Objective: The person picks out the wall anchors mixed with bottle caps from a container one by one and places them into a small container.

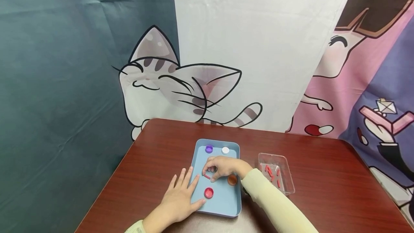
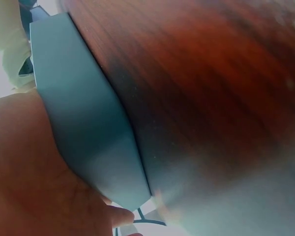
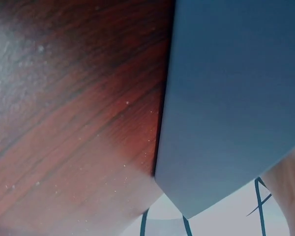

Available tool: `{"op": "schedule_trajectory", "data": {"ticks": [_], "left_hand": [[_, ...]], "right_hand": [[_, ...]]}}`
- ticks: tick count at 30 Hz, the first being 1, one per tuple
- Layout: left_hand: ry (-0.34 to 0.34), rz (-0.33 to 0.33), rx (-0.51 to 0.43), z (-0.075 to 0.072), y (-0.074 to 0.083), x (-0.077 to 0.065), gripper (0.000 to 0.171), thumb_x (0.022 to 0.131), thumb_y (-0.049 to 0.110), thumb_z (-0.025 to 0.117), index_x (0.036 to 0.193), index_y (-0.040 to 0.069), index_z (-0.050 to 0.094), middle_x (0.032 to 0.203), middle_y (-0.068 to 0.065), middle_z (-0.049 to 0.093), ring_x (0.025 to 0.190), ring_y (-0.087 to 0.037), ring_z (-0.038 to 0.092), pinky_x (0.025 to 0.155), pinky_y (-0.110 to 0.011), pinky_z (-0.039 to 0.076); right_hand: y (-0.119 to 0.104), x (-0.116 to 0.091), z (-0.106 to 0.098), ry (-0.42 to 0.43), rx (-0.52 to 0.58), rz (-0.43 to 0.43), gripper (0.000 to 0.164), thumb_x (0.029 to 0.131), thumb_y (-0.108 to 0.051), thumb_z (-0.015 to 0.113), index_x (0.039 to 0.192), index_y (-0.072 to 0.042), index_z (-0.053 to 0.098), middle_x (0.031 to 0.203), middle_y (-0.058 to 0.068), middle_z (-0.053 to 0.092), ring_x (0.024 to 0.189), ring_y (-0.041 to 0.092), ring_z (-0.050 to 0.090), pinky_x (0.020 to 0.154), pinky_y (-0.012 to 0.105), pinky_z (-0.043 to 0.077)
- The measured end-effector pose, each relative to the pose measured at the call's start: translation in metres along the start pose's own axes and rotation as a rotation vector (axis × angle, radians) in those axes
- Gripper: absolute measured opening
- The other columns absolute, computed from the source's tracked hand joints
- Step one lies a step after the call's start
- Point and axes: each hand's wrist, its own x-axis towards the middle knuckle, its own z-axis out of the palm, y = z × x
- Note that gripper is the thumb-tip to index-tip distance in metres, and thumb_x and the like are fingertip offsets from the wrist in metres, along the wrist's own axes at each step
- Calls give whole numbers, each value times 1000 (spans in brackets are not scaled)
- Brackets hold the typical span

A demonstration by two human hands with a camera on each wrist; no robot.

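A light blue tray (image 1: 223, 204) lies on the table. My right hand (image 1: 223, 165) is over its middle, thumb and index finger at the two ends of a small red stick (image 1: 207, 177). My left hand (image 1: 179, 197) lies flat at the tray's left side, fingers spread, thumb across the near-left rim. On the tray sit a red cap (image 1: 208, 192) nearest me, an orange-brown cap (image 1: 232, 179) under the right wrist, and a purple cap (image 1: 209, 149) and a white cap (image 1: 225, 150) at the far end. Both wrist views mostly show the tray's outer wall (image 2: 88, 108) (image 3: 226, 108).
Right of the tray, a clear plastic box (image 1: 288, 175) holds several red sticks (image 1: 270, 171); my right forearm passes over its near-left side. The brown wooden table (image 1: 323, 175) ends at the back against a cartoon-printed cloth (image 1: 268, 46).
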Motion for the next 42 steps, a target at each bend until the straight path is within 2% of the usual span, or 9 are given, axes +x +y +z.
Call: {"op": "schedule_trajectory", "data": {"ticks": [23,35,42], "left_hand": [[1,10,-3,0,1,0,84,95,70,47,158,15,38,169,-15,14,154,-40,14,120,-63,16],[-10,-3,-25,-3,2,0,84,95,70,47,158,16,37,169,-14,13,155,-39,12,120,-62,14],[-16,-12,-61,1,-3,2,87,94,71,49,159,15,35,169,-15,11,155,-40,12,120,-63,15]], "right_hand": [[-1,-5,0,27,-10,-19,26,83,-20,86,105,-18,74,91,-2,60,81,3,50,75,17,46],[-7,-3,1,71,-17,64,17,82,-16,84,94,-18,72,83,-5,57,75,2,49,69,17,46],[-10,-9,-2,126,12,55,13,82,-9,79,93,-12,73,80,-6,60,72,1,52,68,17,49]]}}
